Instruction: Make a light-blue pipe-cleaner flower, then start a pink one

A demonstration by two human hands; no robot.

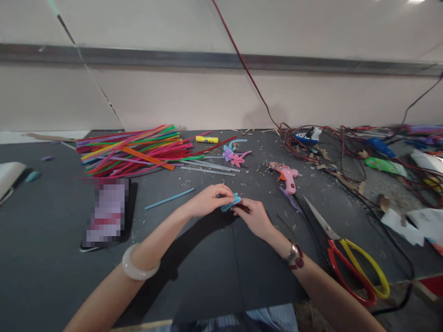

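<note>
A small light-blue looped pipe-cleaner shape (230,203) is held between my hands over the dark table (204,272). My left hand (212,200) pinches its upper left side with thumb and fingers. On its right side, the fingertips of my right hand (255,217) are closed on it too. A straight blue pipe cleaner (169,198) lies to the left of my left hand. Beyond my hands lie a pink flower (237,160) and a purple flower (228,154), with light-blue pieces beside them.
A bundle of coloured pipe cleaners (138,154) and a phone (106,213) lie left. Clear sticks (209,170) and a yellow tube (206,139) are behind. Right are a pink glue gun (289,177), open scissors (332,233) and tangled cables (346,147).
</note>
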